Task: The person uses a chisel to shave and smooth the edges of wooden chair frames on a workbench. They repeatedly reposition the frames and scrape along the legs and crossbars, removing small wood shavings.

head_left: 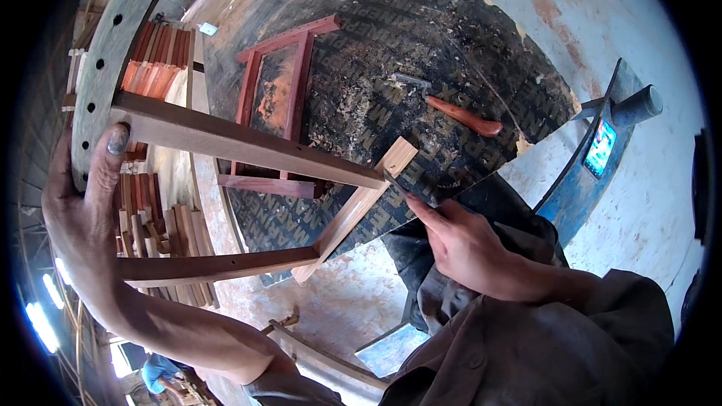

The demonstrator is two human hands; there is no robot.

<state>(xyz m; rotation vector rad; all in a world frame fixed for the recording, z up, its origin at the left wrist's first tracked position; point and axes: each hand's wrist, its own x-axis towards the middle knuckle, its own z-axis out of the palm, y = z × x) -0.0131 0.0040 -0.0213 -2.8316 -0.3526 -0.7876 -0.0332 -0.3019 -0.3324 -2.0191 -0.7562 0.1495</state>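
Note:
A wooden frame hangs tilted in front of me, with two brown rails point(248, 139) running between a wide end piece with several round holes point(92, 79) and a paler crosspiece point(353, 214). My left hand point(86, 203) is closed round the holed end piece, its thumb on the near face. Held in my right hand point(462, 244) is a thin, dark, narrow-bladed tool point(401, 186). The forefinger stretches along it, and its tip meets the joint of the upper rail and the crosspiece. Most of the tool's grip is hidden in my fingers.
A reddish wooden frame point(301, 83) and a hammer-like tool with a red-brown handle point(462, 115) lie on a dark printed board point(361, 37) strewn with shavings. Stacked wood pieces point(162, 53) stand left. A lit phone point(600, 149) rests on a blue support point(564, 199). A person point(156, 372) is at lower left.

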